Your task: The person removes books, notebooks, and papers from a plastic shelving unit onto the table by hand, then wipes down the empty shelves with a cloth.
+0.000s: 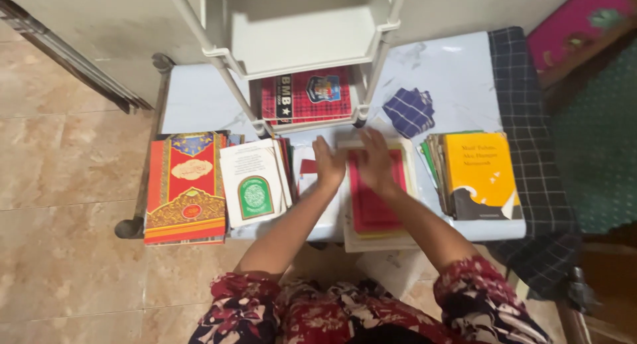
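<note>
My left hand (pixel 328 163) and my right hand (pixel 375 159) lie side by side, palms down, on a stack of books whose top one has a red cover (pixel 371 211). The left hand rests at the stack's left edge, the right hand over the red cover's upper part. Fingers look flat and close together, slightly blurred. Left of the stack lies a white book with a green emblem (pixel 255 181). Further left sits a large red and gold ornate book (pixel 187 185).
A yellow book (pixel 479 171) tops a pile at the right. A white plastic shelf rack (pixel 298 39) stands behind, with a red plaid book (pixel 306 95) on its lowest tier. A folded blue checked cloth (pixel 409 110) lies on the pale low surface (pixel 458 72). Tiled floor left.
</note>
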